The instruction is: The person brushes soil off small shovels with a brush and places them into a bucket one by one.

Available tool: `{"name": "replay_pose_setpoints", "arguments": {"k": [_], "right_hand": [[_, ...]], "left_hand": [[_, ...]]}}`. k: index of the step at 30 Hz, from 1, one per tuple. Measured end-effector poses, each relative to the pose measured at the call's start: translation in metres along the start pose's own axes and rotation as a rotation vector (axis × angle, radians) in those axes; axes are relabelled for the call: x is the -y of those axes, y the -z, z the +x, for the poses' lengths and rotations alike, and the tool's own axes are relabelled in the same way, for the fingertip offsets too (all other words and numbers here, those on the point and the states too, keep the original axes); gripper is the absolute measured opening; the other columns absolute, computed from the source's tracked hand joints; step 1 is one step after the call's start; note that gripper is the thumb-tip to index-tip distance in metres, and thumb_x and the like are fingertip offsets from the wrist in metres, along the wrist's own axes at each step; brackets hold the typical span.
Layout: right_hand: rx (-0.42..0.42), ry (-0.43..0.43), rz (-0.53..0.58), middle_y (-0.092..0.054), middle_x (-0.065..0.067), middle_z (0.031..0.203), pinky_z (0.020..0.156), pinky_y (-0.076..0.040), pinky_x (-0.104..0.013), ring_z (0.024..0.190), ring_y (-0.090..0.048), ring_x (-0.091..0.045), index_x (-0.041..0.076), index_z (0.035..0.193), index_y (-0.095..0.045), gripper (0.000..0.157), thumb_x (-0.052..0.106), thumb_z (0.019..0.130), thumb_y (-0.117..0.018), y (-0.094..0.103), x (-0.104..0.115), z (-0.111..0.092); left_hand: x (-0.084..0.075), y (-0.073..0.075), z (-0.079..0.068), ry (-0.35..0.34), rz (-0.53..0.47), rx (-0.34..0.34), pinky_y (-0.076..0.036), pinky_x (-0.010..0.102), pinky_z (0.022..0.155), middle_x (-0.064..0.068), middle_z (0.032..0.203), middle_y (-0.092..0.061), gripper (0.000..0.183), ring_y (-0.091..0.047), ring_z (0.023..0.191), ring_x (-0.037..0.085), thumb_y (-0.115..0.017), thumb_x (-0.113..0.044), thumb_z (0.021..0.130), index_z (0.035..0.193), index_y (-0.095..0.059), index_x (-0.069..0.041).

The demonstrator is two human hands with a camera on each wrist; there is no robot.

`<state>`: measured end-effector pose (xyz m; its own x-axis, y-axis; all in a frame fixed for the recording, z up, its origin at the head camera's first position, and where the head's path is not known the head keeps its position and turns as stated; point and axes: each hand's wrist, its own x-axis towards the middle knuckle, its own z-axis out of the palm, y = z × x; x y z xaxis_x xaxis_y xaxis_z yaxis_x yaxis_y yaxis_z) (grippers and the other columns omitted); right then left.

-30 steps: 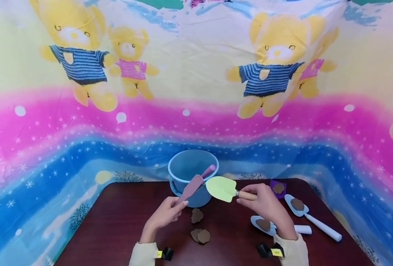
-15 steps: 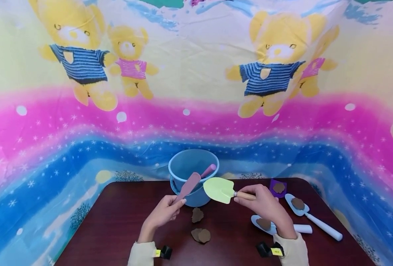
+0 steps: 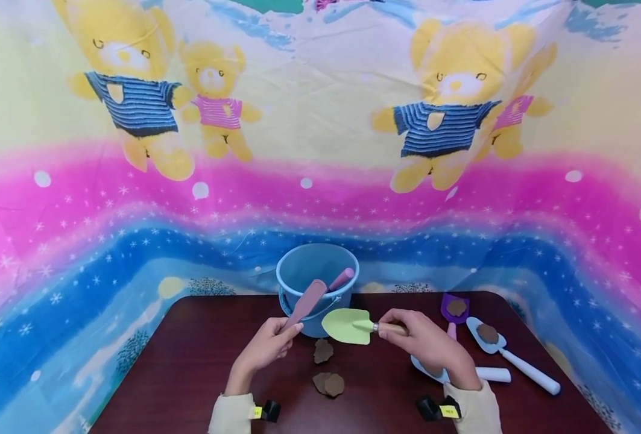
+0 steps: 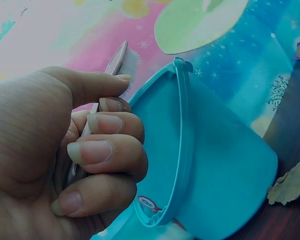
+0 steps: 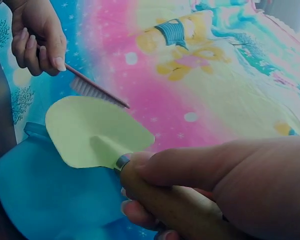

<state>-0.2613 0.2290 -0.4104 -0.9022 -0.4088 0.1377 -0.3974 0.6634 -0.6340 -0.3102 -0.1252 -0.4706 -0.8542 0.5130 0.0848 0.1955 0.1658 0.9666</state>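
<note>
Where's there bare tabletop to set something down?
Widest bare patch: the table's left, between its left edge, the left hand and the bucket. Smaller one: near middle, between the sleeves, this side of the brown scraps. Crowded: the right, with a purple scoop and two white-handled scoops; also by the bucket, where the held brush and trowel are.

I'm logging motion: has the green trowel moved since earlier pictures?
Yes, the green trowel shifted left and lower against the bucket in the head view.
</note>
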Motion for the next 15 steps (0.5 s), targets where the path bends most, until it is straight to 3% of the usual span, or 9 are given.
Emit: {"name": "replay_pose_setpoints", "arguments": {"k": [8,15], "right_hand": [[0.049,0.023,0.022,-0.065,0.009,0.096,0.076,-0.05,-0.029,0.084,-0.062,-0.007,0.019,0.113,-0.064,0.019,0.032,0.099,-0.068,-0.0048,0.0015,0.0001],[0.032,0.027,0.042,-0.067,0.006,0.094,0.074,-0.051,-0.027,0.081,-0.062,-0.007,0.014,0.111,-0.065,0.021,0.028,0.096,-0.072,-0.005,-0.0009,0.003]], "left_hand": [[-0.0016,-0.0017,0.0015,0.004,0.01,0.0,-0.037,0.023,0.052,0.001,0.062,-0.039,0.033,-0.037,0.05,0.009,-0.054,-0.031,0.107,0.094,-0.059,-0.001],[-0.001,-0.003,0.0009,0.004,0.015,0.0,-0.037,0.022,0.052,0.001,0.062,-0.04,0.033,-0.037,0.05,0.009,-0.055,-0.032,0.106,0.097,-0.06,0.0]]}}
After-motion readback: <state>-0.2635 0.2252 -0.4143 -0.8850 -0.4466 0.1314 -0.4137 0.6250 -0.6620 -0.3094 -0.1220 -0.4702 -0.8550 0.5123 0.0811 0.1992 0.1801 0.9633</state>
